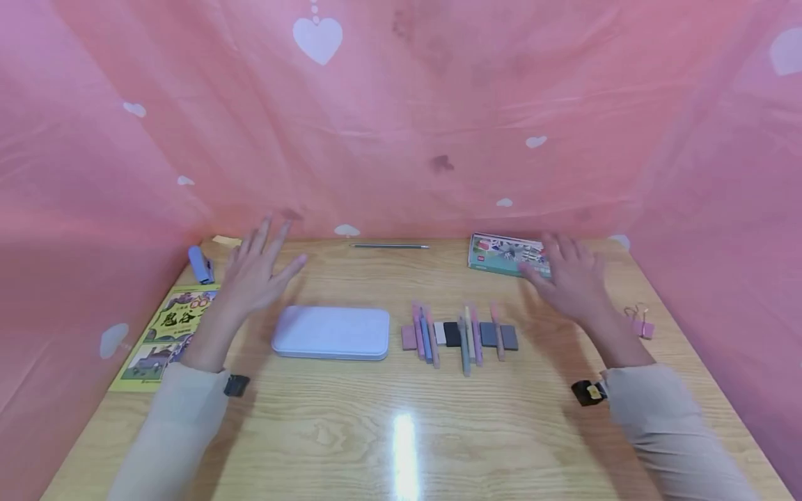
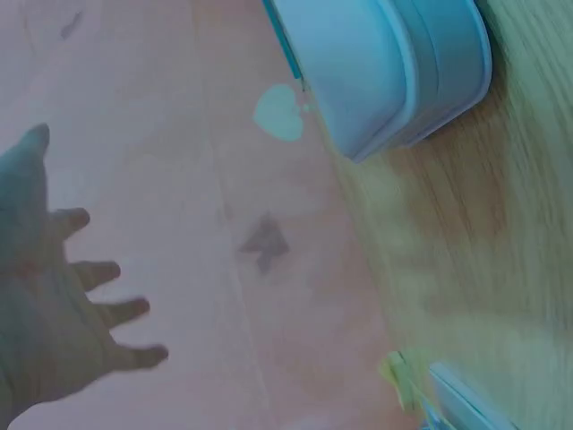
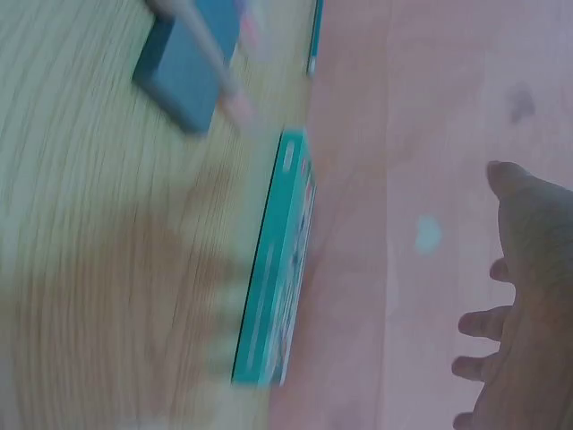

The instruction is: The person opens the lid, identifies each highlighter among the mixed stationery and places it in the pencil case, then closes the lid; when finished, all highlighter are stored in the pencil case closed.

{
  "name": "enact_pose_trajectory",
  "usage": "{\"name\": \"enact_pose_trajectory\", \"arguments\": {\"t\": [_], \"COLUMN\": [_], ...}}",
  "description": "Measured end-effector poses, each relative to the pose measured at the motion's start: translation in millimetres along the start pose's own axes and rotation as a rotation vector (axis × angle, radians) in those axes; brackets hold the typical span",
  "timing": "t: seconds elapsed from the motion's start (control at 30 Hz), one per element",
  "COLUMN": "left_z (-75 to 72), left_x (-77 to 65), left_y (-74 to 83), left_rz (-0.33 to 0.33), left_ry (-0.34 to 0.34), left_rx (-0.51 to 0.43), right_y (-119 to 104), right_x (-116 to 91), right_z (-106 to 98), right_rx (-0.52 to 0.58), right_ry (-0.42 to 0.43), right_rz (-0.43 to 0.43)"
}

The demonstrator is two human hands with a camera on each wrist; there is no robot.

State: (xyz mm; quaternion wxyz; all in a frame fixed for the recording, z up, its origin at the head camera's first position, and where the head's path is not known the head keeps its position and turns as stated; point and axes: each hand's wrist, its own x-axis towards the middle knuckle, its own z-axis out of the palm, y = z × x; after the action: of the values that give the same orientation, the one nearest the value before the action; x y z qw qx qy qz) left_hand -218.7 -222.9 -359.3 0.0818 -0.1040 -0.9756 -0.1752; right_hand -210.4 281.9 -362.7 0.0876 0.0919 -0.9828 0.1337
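Observation:
My left hand (image 1: 253,275) hovers with spread fingers above the table's left side, holding nothing. Nearest to it are a pale lavender pencil case (image 1: 332,332), lid closed, and a yellow comic-style book (image 1: 166,334). On the other side my right hand (image 1: 571,282) is raised, fingers apart, and overlaps the right end of a green flat box (image 1: 501,255) in the head view. Between the hands, several pens (image 1: 466,341) lie across a row of small blocks (image 1: 509,337) in pink, white, black and grey. The pencil case (image 2: 358,72) also shows in the left wrist view.
A blue stapler (image 1: 200,265) stands behind the book, with a yellow pad (image 1: 227,241) near the back edge. One pencil (image 1: 390,246) lies along the back. Binder clips (image 1: 643,327) sit at far right. Pink cloth (image 1: 401,125) with hearts encloses the wooden table (image 1: 326,431).

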Motion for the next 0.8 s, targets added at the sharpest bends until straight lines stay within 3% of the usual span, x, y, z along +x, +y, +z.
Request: {"name": "enact_pose_trajectory", "arguments": {"t": [0.23, 0.4, 0.63, 0.8], "left_z": [-4.2, 8.6, 31.1, 46.4], "left_x": [-21.4, -37.3, -51.3, -52.1], "left_y": [-3.8, -15.0, -33.4, -40.3], "left_rz": [-0.015, -0.051, -0.078, -0.051], "left_ry": [0.027, -0.08, -0.335, -0.461], "left_rx": [-0.358, -0.561, -0.718, -0.637], "right_y": [-59.3, -111.8, -182.3, -222.3], "right_x": [11.6, 14.5, 12.2, 9.7], "right_z": [15.9, 28.0, 65.0, 86.8], "right_rx": [0.039, 0.086, 0.094, 0.067], "right_ry": [0.07, -0.024, -0.175, -0.277], "right_rz": [-0.257, -0.357, -0.502, -0.556]}}
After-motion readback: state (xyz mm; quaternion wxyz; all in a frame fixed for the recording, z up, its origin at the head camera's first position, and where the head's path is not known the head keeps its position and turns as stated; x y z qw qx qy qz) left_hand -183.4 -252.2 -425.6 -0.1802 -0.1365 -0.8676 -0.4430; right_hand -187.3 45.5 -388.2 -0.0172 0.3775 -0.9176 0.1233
